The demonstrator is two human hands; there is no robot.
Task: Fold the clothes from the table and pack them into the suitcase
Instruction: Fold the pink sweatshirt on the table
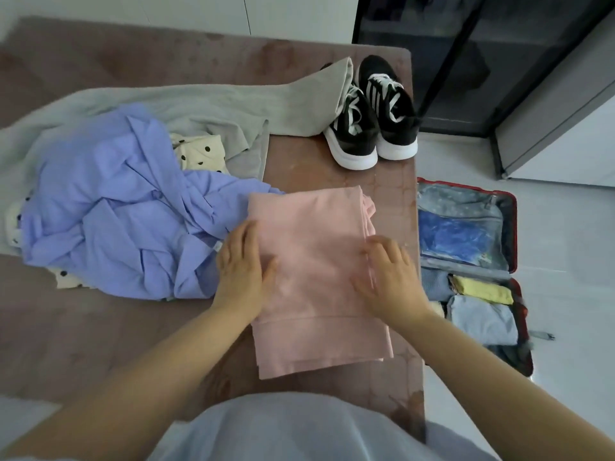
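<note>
In the head view, the pink garment [312,234] lies folded on the table [100,344], directly under both hands. The left hand [241,264] is laid flat on its left edge and the right hand [387,272] on its right edge, with fingers straight and nothing gripped. Left of the left hand, a blue shirt [116,201] is heaped unfolded over a dotted cloth [199,151]. Right of the right hand, on the floor, the suitcase [514,227] lies open. A yellow roll [482,289] and a light-blue fold [482,319] are packed in its near half, and a blue bag [452,239] is held behind mesh in its far half. If the garment is lifted by its edges alone, the loose layers under the right hand could slide apart. The shirt, touching the left edge, could be dragged along.
</note>
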